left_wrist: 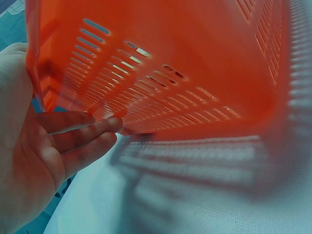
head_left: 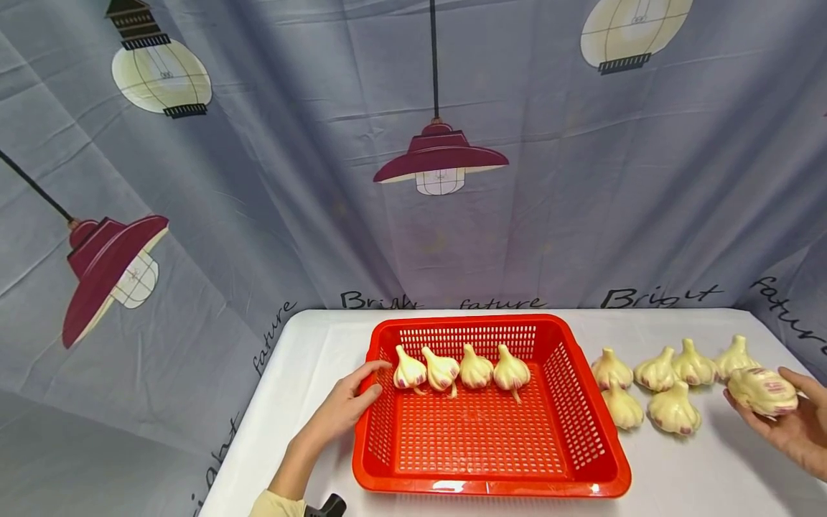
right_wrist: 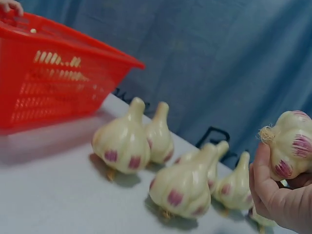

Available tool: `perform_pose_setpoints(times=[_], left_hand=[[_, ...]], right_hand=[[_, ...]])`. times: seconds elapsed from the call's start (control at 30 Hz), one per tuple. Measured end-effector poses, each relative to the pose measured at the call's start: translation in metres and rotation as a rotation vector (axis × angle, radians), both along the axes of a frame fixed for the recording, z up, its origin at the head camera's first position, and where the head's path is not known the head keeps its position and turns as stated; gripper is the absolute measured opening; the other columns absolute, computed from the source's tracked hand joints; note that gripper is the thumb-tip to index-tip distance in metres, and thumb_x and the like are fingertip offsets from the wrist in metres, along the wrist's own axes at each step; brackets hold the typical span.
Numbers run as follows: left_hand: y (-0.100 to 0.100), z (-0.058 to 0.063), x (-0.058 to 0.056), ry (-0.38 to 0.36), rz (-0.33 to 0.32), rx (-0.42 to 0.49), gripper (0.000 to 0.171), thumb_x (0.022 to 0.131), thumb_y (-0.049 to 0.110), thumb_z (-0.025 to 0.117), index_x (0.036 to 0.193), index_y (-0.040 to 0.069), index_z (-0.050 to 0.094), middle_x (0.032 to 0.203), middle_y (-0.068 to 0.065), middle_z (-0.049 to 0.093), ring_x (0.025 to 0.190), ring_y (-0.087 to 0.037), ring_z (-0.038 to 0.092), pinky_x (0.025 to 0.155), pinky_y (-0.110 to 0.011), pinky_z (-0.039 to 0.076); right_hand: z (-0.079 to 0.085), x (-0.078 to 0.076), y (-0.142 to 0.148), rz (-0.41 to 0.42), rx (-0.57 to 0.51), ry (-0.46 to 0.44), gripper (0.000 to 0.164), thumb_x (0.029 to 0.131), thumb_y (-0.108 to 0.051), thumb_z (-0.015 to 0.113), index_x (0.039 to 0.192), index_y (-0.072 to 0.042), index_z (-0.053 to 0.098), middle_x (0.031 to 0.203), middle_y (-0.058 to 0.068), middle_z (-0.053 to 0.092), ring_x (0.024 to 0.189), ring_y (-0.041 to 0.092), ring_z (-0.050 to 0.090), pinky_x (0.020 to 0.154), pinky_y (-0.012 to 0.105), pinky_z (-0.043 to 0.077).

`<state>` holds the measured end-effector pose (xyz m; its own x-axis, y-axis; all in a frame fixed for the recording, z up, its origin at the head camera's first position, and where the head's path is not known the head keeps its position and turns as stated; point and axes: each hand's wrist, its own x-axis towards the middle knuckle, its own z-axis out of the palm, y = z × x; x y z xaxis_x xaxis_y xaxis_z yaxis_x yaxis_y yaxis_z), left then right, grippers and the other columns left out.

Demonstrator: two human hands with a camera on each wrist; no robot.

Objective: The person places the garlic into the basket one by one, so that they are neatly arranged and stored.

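My left hand (head_left: 349,398) grips the left rim of a red plastic basket (head_left: 491,487). In the left wrist view, several fingers (left_wrist: 90,141) reach along the outside of its slotted wall. Inside the basket, several garlic bulbs (head_left: 476,370) stand in a row near the back wall, stems up. Off to the right, my right hand (head_left: 797,431) holds a garlic bulb (head_left: 764,391) tipped on its side, its root tuft showing in the right wrist view. Close by, more garlic bulbs (head_left: 674,411) stand upright on the table, pale with purple patches.
A white cloth covers the table (head_left: 723,474). Behind it hangs a grey-blue curtain (head_left: 310,143) printed with lamps and lettering. A small black object (head_left: 332,505) shows beside the left sleeve (head_left: 278,505) at the front.
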<state>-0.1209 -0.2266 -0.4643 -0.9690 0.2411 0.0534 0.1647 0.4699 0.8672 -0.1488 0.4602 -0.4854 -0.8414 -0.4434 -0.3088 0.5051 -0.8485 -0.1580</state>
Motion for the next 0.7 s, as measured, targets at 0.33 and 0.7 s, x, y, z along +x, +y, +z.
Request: perform_pose_setpoints(times=[0.33, 0.7], left_hand=[[0.001, 0.002, 0.001, -0.008, -0.001, 0.022, 0.037, 0.102, 0.009, 0.054, 0.139, 0.014, 0.057, 0.129, -0.012, 0.06, 0.103, -0.025, 0.059, 0.083, -0.029, 0.052], [0.0, 0.0, 0.0, -0.008, -0.004, 0.017, 0.037, 0.102, 0.01, 0.055, 0.139, 0.013, 0.057, 0.129, -0.01, 0.06, 0.102, -0.022, 0.059, 0.084, -0.03, 0.052]], right_hand=[[0.039, -0.002, -0.041, 0.12, 0.114, 0.172, 0.043, 0.111, -0.036, 0.032, 0.112, -0.007, 0.063, 0.114, 0.025, 0.062, 0.111, 0.048, 0.059, 0.109, 0.048, 0.039], [0.066, -0.007, -0.073, 0.229, 0.35, 0.254, 0.039, 0.112, -0.029, 0.028, 0.11, -0.012, 0.063, 0.114, 0.014, 0.063, 0.108, 0.036, 0.065, 0.1, 0.053, 0.046]])
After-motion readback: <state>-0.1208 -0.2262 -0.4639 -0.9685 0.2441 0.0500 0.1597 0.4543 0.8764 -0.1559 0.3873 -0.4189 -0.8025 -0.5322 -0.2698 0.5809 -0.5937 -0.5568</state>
